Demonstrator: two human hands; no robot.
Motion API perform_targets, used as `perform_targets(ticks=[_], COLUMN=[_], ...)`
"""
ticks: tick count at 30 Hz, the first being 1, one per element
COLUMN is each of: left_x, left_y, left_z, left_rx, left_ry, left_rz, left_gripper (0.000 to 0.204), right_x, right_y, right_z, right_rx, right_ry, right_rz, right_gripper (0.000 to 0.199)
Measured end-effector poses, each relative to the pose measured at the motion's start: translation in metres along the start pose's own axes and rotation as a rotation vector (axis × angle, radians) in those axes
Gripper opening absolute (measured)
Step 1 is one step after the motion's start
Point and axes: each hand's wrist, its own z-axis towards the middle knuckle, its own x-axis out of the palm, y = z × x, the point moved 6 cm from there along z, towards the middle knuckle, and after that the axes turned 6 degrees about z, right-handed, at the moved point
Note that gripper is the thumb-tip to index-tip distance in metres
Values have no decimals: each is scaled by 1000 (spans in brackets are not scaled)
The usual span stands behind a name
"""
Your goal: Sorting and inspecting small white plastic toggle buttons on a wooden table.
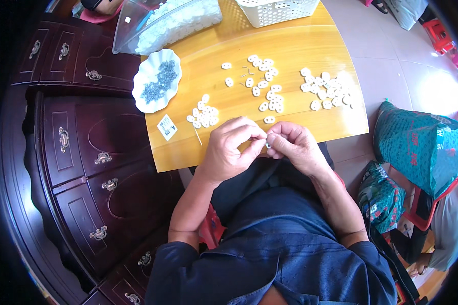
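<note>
My right hand (294, 145) pinches a small white two-holed oval piece (268, 145) between thumb and fingers, just past the table's near edge. Against it come the closed thumb and forefinger of my left hand (234, 145); whatever they grip is too small to make out. Just beyond my hands lies a single white oval piece (269, 120). Similar pieces form a heap (205, 116) on the left, a cluster (275, 100) in the middle and a larger group (328, 90) on the right. Short metal pins (245, 71) are scattered among the far pieces.
A scalloped white dish (139, 96) of metal pins stands at the table's left edge, behind a white printed card (167, 127) and a thin stick (198, 137). Farther back are a clear bin (124, 38) of white pieces and a white basket (280, 14). Dark drawers (112, 132) flank the table; teal bags (417, 147) stand right.
</note>
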Motion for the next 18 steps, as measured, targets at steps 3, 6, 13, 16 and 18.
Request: perform_targets(ticks=[3,6,13,16,18], left_x=[-1,-3,3,4,5], left_y=[-4,2,-2,-2,-1], left_z=[1,-3,0,2,3], left_rx=[56,-55,-26,-17,-14], left_ry=[-12,-86,-146,-168,-153], left_rz=[142,68,42,69,100], left_gripper=[8,8,8,9,9], right_x=[-2,-7,-4,-6,-6], right_y=[-3,0,6,1,0], right_z=[0,2,4,4,4], right_rx=[-4,-53,-66,-55,-55], right_ry=[-70,-89,-139,-147,-138], right_rz=[69,115,271,279,296], right_gripper=[16,14,11,11,11])
